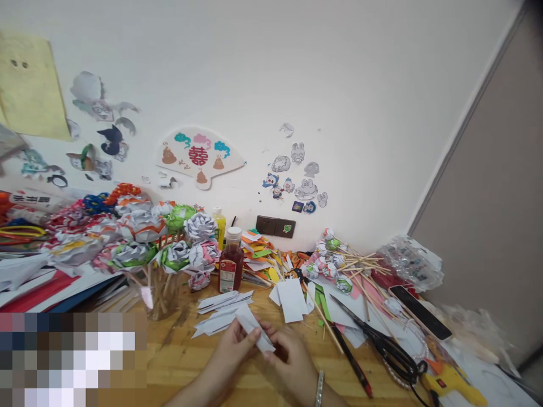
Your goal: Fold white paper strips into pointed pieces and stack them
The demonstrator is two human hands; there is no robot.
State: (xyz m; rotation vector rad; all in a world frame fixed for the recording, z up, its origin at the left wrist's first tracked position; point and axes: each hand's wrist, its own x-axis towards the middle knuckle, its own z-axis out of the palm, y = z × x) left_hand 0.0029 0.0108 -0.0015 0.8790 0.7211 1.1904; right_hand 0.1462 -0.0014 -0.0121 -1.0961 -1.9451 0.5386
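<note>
Paper strip (247,317) is pinched by L hand (234,343) & R hand (292,346), prob. for control; folded slips (223,316) sit near, prob. handy.

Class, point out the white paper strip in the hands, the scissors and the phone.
White paper strip (248,318), head view: its upper part.
Scissors (375,334), head view: near the pivot.
Phone (419,312), head view: middle of its dark face.

Soft, muted light is falling across the wall (373,102); coarse pixel blocks (72,362) are hiding the worktop's (180,342) near left corner.
</note>
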